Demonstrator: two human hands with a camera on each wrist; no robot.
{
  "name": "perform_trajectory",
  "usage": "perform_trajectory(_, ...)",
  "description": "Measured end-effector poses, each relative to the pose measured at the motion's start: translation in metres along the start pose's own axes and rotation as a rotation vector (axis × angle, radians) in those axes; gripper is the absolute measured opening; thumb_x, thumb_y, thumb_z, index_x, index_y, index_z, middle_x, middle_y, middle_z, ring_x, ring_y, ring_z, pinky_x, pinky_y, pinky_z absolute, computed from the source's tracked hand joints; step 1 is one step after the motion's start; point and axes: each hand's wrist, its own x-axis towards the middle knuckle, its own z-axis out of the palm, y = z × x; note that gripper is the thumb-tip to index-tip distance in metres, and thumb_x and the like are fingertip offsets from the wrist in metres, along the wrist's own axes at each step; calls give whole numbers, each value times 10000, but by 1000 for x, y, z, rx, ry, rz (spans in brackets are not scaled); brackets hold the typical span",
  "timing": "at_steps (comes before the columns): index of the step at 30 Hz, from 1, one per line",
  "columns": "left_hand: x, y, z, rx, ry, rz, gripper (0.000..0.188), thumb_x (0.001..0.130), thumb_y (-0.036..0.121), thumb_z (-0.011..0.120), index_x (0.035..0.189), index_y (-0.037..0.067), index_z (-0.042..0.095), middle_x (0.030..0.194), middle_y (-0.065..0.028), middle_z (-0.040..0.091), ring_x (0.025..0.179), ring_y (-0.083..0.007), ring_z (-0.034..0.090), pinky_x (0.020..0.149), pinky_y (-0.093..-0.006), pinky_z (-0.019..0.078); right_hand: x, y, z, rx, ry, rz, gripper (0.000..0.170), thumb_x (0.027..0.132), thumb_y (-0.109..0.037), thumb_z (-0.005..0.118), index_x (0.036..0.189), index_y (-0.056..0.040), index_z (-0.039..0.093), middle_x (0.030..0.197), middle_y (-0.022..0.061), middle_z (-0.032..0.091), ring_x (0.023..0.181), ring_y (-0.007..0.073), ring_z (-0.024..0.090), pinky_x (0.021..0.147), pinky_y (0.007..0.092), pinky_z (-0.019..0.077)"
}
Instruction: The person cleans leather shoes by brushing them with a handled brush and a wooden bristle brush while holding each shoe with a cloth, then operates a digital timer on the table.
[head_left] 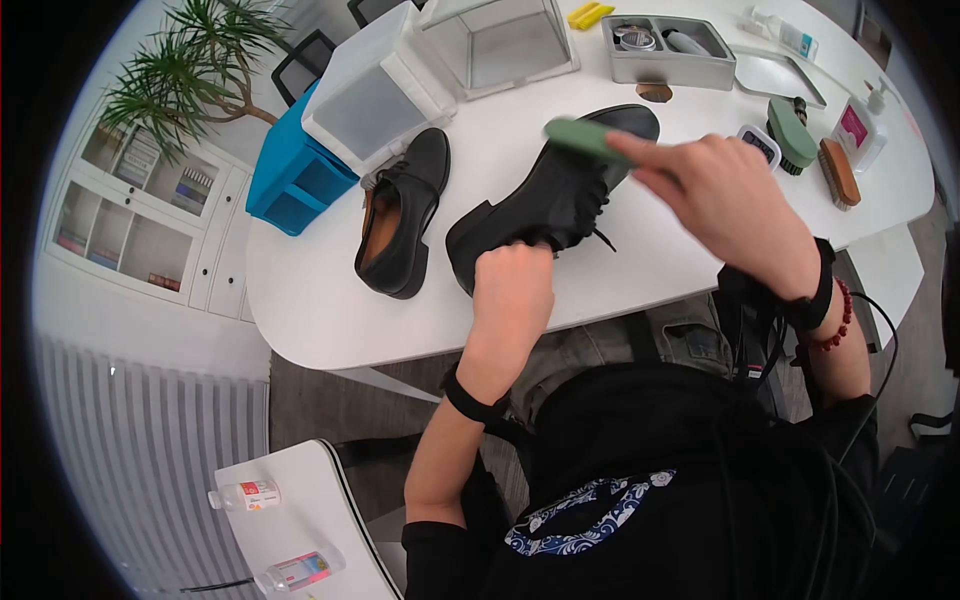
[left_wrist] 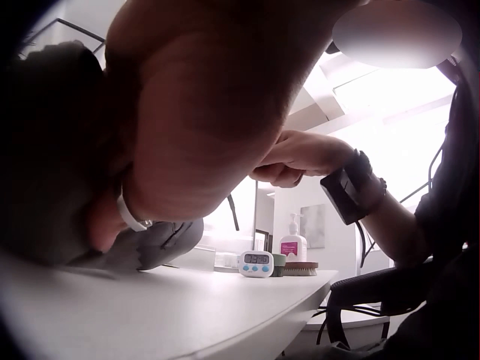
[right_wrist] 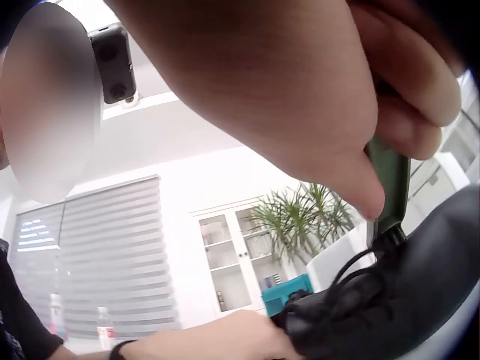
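Observation:
A black lace-up shoe (head_left: 545,195) is held tilted over the white table, its toe up and to the right. The left hand (head_left: 513,290) grips it at its opening, the fingers partly hidden inside. The right hand (head_left: 735,200) holds a green-backed brush (head_left: 580,138) against the upper near the toe. In the right wrist view the fingers curl round the green brush (right_wrist: 390,184) beside the laces of the shoe (right_wrist: 405,292). A second black shoe (head_left: 405,215) stands upright on the table to the left.
Clear boxes (head_left: 375,105) and a teal case (head_left: 300,180) stand at the back left. A metal tin (head_left: 668,68), a timer (head_left: 760,145), another green brush (head_left: 790,135), a wooden brush (head_left: 838,173) and a pump bottle (head_left: 862,125) are at the right. The table's front edge is near the left forearm.

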Motion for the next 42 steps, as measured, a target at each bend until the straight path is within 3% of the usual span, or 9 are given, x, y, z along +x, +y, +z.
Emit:
perform_trajectory(3, 4, -6, -4, -59, 27, -26, 61, 714, -21, 636, 757, 17, 658, 682, -181, 650, 665, -328, 698, 612, -398, 551, 2, 11, 1, -99, 82, 59, 305, 988, -189, 610, 1274, -135, 698, 619, 185, 582, 593, 377, 575, 587, 461, 446)
perform_trajectory(7, 3, -7, -4, -57, -33, -24, 63, 712, -26, 629, 764, 0, 655, 688, -199, 648, 656, -347, 690, 622, -409, 544, -2, -9, 11, 269, 4, -65, 334, 967, -165, 640, 1295, -113, 681, 610, 206, 567, 577, 386, 569, 581, 452, 444)
perform_trajectory(16, 4, -12, -4, -91, 40, -53, 100, 705, -26, 630, 790, -12, 680, 677, -199, 653, 662, -355, 689, 617, -414, 533, 9, 24, 9, -83, 82, 102, 295, 977, -225, 607, 1233, -122, 711, 659, 174, 642, 623, 371, 643, 602, 470, 510)
perform_trajectory(21, 4, -9, -9, -79, -21, -53, 143, 685, -34, 632, 816, -21, 689, 685, -209, 656, 662, -360, 690, 620, -421, 536, 1, 2, 15, 172, -55, -7, 312, 985, -213, 589, 1261, -110, 691, 677, 182, 651, 670, 385, 659, 629, 481, 525)
perform_trajectory(23, 6, -9, -14, -53, -93, -118, 77, 776, 17, 672, 840, -9, 707, 722, -207, 674, 705, -390, 685, 655, -450, 535, 1, 2, 14, 123, -73, 31, 312, 988, -214, 582, 1263, -117, 692, 685, 180, 657, 673, 385, 661, 632, 476, 526)
perform_trajectory(31, 6, -10, -15, -86, -32, -110, 81, 784, 35, 688, 846, -12, 712, 710, -224, 667, 693, -395, 686, 651, -457, 535, 15, 38, 15, -62, 45, 207, 306, 991, -225, 573, 1252, -127, 698, 718, 175, 674, 669, 370, 664, 639, 460, 529)
perform_trajectory(35, 5, -8, -13, -36, -69, -117, 86, 788, 43, 692, 851, -11, 716, 716, -223, 669, 695, -395, 686, 645, -454, 533, 11, 19, 9, 270, -105, 62, 316, 987, -252, 577, 1265, -162, 698, 742, 195, 673, 729, 398, 670, 701, 490, 535)
perform_trajectory(37, 6, -9, -14, -36, -60, -110, 87, 787, 45, 693, 851, -9, 716, 715, -223, 668, 694, -397, 686, 645, -454, 532, 9, 22, 18, 142, 17, 17, 333, 1009, -271, 591, 1307, -151, 680, 656, 189, 616, 596, 365, 588, 608, 440, 464)
perform_trajectory(42, 10, -13, -17, -63, -12, -108, 88, 786, 53, 695, 849, -6, 713, 708, -223, 665, 693, -403, 683, 643, -457, 531, 19, 53, 19, 29, 65, 152, 317, 1017, -281, 574, 1294, -183, 694, 644, 158, 621, 600, 358, 604, 603, 442, 480)
